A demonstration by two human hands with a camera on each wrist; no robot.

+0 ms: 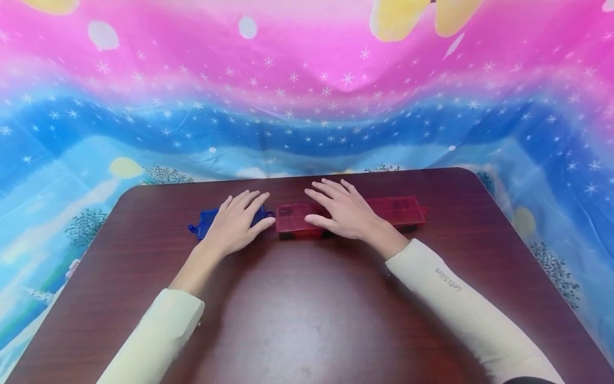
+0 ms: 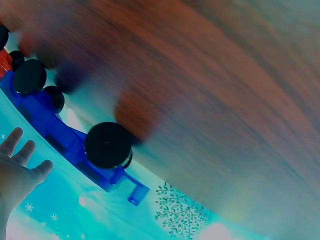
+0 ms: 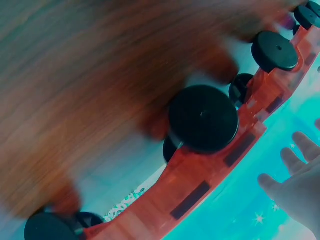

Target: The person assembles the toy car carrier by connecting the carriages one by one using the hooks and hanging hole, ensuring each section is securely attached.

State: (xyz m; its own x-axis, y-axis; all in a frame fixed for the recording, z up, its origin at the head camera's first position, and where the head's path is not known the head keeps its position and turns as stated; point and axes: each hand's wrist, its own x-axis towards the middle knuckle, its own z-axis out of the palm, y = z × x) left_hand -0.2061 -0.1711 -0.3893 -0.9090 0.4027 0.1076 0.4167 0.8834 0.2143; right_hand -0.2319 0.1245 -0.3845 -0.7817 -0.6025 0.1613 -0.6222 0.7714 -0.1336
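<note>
A blue see-through toy wagon chassis [image 1: 206, 220] with black wheels [image 2: 108, 145] and a small end hook [image 2: 138, 194] stands on the table. Beside it, in one line, runs a red see-through toy chassis [image 1: 293, 214], its far part [image 1: 399, 209] showing past the right hand. Over the blue piece is the left hand [image 1: 238, 223], fingers spread and straight, palm down. The right hand [image 1: 346, 211] spreads likewise over the middle of the red length, covering part of it. Large black wheels [image 3: 203, 119] sit under the red chassis [image 3: 192, 182]. Neither hand grips anything.
The dark wooden table [image 1: 297, 309] has rounded back corners, and the toys stand near its back edge. Behind and around it hangs a pink and blue cloth [image 1: 307, 117] with snowflakes. Pale sleeves [image 1: 455, 298] cover both forearms.
</note>
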